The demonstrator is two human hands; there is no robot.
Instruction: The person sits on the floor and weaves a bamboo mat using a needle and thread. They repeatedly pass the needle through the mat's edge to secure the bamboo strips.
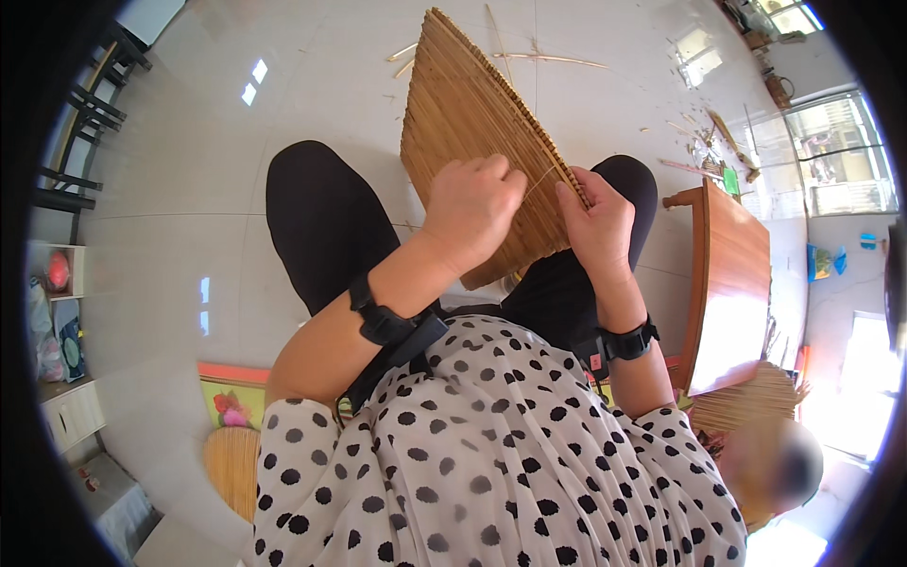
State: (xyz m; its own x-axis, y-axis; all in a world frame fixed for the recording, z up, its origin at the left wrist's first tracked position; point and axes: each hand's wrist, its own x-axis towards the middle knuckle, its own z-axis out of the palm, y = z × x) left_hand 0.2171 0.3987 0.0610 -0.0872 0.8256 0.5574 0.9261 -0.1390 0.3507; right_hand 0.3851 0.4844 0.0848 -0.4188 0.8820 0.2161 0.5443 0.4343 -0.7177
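Note:
A stiff panel of tan plant stalks [453, 104] laid side by side stands tilted between my knees, its ridged edge running down to the right. My right hand [602, 222] is closed on that edge, thumb on the near face and fingers hidden behind. Over the panel's face, my left hand [475, 210] is a closed fist, back of the hand upward. A thin pale thread [542, 178] stretches from beside this fist to the edge near my right hand. The left fingertips are turned out of sight.
Loose stalks [557, 59] lie on the tiled floor beyond the panel. At right stands a brown wooden table [732, 274]; behind it another person [770, 463] is near a stalk bundle [751, 397]. Dark chairs [94, 104] and a shelf [66, 350] line the left.

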